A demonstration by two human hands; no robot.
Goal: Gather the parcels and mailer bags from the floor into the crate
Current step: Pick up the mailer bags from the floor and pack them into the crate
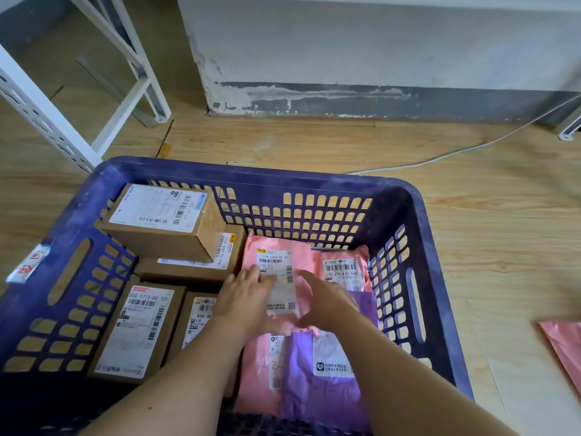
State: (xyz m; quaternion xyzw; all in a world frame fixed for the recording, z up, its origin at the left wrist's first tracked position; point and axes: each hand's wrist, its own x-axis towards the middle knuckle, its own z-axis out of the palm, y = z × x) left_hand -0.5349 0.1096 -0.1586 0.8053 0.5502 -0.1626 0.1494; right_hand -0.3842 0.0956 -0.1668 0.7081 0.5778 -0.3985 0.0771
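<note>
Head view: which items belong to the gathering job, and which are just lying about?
Job: blue crate; cardboard parcels inside it; pink mailer bag under left hand and right hand; purple mailer bag; stray pink mailer on the floor.
Lying about: white shelf frame; white cable.

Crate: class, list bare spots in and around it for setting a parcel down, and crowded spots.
Inside the crate no bare bottom shows: boxes fill the left, overlapping mailers under left hand and right hand the right. Bare floor lies between its right wall and the loose pink mailer.
</note>
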